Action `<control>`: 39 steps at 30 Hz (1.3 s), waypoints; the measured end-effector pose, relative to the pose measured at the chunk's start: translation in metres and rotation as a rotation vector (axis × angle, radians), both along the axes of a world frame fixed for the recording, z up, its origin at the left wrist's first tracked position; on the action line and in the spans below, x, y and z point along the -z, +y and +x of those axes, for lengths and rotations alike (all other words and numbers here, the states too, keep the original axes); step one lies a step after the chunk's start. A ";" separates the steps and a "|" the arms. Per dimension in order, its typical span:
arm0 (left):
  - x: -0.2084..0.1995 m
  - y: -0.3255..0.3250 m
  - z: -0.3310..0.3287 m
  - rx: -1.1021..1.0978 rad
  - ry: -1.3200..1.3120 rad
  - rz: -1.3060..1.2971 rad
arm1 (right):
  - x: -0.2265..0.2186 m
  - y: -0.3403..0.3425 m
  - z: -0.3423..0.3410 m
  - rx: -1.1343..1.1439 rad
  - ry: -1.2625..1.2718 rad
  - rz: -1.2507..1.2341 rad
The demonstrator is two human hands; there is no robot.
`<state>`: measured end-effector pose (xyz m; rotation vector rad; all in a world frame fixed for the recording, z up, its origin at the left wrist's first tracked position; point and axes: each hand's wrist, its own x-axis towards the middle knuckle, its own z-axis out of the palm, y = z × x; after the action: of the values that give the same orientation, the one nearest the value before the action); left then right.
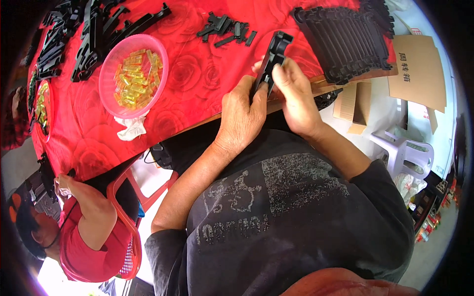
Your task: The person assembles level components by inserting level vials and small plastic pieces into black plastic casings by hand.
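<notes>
A long black plastic part [277, 48] with a rounded, hollow far end is held up between my hands at the table's front edge. My left hand [240, 116] is closed around its lower end, fingers and thumb at either side. From the right, my right hand [297, 96] grips it farther up, the thumb near its face and fingertips showing behind it. A small pale spot shows on the part between my hands; I cannot make out what it is. Left of them stands a pink plastic bowl [105, 89] of small yellow translucent pieces [136, 86].
Small black pieces [224, 27] lie on the red tablecloth [197, 81]. A row of long black parts [345, 44] fills the right side; more black parts [94, 42] are heaped far left. A person [91, 222] sits at left. Cardboard boxes [414, 69] and a white stool [405, 153] stand right.
</notes>
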<state>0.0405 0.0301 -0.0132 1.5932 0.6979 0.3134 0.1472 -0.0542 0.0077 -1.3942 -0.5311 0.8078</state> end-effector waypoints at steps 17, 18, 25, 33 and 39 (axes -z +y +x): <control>0.000 -0.004 -0.006 0.085 -0.077 -0.024 | 0.009 -0.011 0.009 0.032 0.157 0.000; -0.002 -0.005 -0.007 0.111 -0.053 0.016 | 0.011 -0.015 0.015 0.039 0.122 -0.013; -0.002 -0.002 -0.006 0.177 -0.141 -0.370 | -0.007 -0.012 0.014 0.046 0.095 0.022; -0.002 -0.004 -0.006 0.221 -0.222 -0.453 | -0.006 -0.007 0.007 0.065 0.018 -0.013; 0.001 -0.003 -0.008 0.197 -0.188 -0.222 | -0.012 -0.004 0.005 0.065 0.149 0.098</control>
<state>0.0320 0.0266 -0.0138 1.3873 0.4121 0.2282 0.1525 -0.0581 0.0193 -1.2442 -0.4031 0.8149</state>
